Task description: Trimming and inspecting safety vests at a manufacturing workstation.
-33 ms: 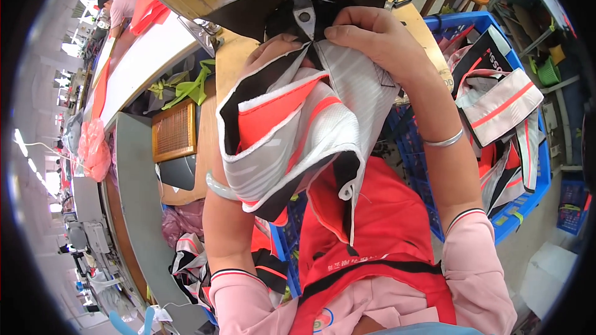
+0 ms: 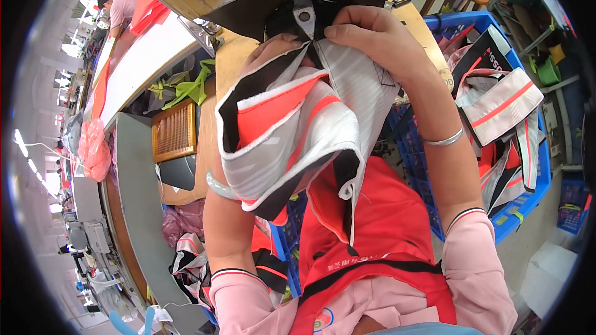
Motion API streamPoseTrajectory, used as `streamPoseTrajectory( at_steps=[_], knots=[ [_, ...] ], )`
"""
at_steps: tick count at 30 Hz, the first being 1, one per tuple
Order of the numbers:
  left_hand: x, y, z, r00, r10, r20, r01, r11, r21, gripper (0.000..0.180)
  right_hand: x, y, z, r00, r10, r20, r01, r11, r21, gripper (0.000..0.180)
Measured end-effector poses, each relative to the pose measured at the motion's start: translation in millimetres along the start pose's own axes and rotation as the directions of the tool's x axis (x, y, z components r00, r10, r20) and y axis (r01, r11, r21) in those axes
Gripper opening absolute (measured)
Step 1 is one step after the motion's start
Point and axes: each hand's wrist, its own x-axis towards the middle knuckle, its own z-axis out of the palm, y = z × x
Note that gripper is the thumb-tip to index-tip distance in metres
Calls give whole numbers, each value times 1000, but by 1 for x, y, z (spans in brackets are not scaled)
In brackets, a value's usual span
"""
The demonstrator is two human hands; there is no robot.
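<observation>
Fingers of the right hand point(image 2: 377, 38) pinch the grey-white fabric piece point(image 2: 335, 125) at the metal machine part point(image 2: 303, 16); align edges, fingertips clear, as the partly hidden left hand point(image 2: 270, 49) has an unconfirmed grip.

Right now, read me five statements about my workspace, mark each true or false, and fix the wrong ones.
1. The right hand touches the grey, black and red fabric piece. True.
2. The person wears a green apron. False: the red apron is what shows.
3. A blue plastic crate at the right holds striped fabric strips. True.
4. Both forearms are without jewellery. False: a silver bangle circles the right, a pale bangle the left.
5. A wood-framed woven panel is left of the fabric piece. True.
</observation>
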Motion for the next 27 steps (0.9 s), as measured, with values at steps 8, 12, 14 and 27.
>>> streamPoseTrajectory(
  at_steps=[8,12,14,27],
  knots=[
    [-35,28,31,958,252,-134,-174,887,428,40,-11,-6,-21,996,-28,-80,30,999,28,20],
    [-54,56,31,932,-353,78,355,853,-381,24,-65,4,-32,991,-64,117,74,994,-82,17],
    [-84,53,39,959,-278,45,275,890,-364,18,-97,19,-35,944,-47,326,68,996,-50,16],
    [-166,63,104,999,33,-16,-28,964,265,18,-189,12,54,910,74,408,-30,993,-114,35]
  ],
)
